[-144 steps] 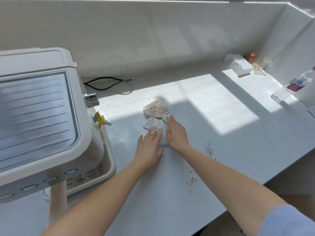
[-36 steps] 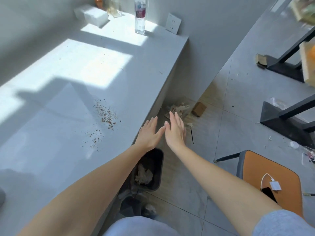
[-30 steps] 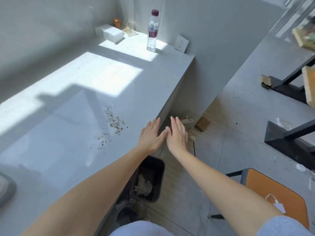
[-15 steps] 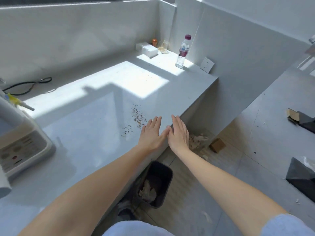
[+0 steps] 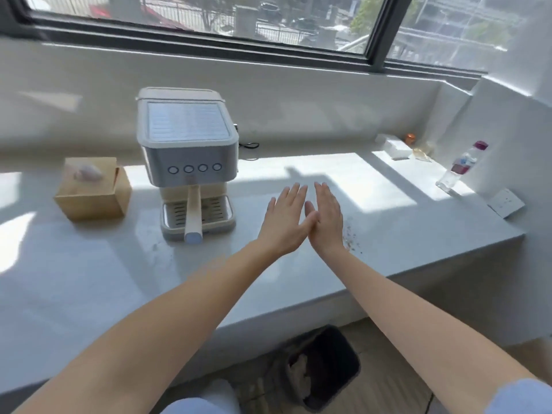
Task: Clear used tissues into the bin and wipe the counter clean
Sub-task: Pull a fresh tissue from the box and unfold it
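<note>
My left hand and my right hand are held flat side by side above the white counter, fingers stretched out, thumbs touching, nothing in either. Dark crumbs lie scattered on the counter just right of my right hand. Below the counter edge stands a black bin on the floor with crumpled used tissues inside. A wooden tissue box with a tissue sticking out sits at the left of the counter.
A coffee machine stands between the tissue box and my hands, its portafilter handle pointing toward me. At the far right are a water bottle, a white box, a small orange object and a wall socket.
The view has swung from the floor and bin up to the counter and window. My empty hands rose from over the bin's side to above the counter. The tissues lie in the bin.
</note>
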Available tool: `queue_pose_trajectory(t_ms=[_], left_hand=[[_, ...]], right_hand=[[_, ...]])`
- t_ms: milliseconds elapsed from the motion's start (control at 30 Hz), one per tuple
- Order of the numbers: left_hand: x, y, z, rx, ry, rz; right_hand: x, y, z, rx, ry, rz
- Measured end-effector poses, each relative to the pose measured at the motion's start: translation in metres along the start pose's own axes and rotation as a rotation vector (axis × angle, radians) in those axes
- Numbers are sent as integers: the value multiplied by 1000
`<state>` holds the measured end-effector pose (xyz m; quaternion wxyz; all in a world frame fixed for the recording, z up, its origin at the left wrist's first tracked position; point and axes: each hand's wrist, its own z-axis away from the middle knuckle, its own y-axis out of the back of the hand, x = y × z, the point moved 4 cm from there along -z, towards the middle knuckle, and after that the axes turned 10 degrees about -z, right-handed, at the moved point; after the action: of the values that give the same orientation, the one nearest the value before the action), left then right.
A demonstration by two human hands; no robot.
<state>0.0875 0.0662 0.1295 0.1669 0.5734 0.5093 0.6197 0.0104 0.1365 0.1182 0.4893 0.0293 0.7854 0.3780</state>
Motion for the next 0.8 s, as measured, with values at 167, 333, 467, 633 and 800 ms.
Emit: queue_pose_trajectory(t_ms=[167, 333, 467, 633, 800], left_hand=[[-43, 74, 10, 211, 27, -26], [-104, 136, 31, 314, 112, -74], [-166, 186, 49, 369, 176, -108], [-248, 240, 62, 420, 246, -147], [-323, 266, 60, 406, 299, -117]], right_hand=[[-88, -48, -15, -19, 244, -153], [-167, -109, -19, -69, 412, -213], [-225, -161, -20, -106, 511, -272], [-285, -228, -21, -162, 649, -246], [-304, -293, -39, -286, 568, -290]])
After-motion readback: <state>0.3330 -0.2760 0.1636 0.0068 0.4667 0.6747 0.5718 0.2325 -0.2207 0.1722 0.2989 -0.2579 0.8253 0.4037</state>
